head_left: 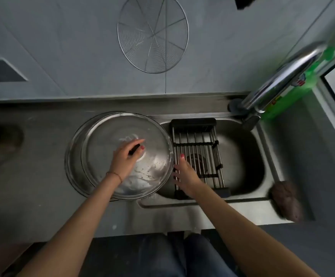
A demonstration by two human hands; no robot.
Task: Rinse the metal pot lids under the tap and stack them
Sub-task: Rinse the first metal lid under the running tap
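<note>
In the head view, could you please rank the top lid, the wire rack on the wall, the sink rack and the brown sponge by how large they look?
1. Top lid
2. Wire rack, though it hangs farther off, so the true order with the lid is unsure
3. Sink rack
4. Sponge

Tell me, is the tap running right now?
Off, as far as shows: no stream falls from the tap, and the sink basin below holds no visible flow.
</note>
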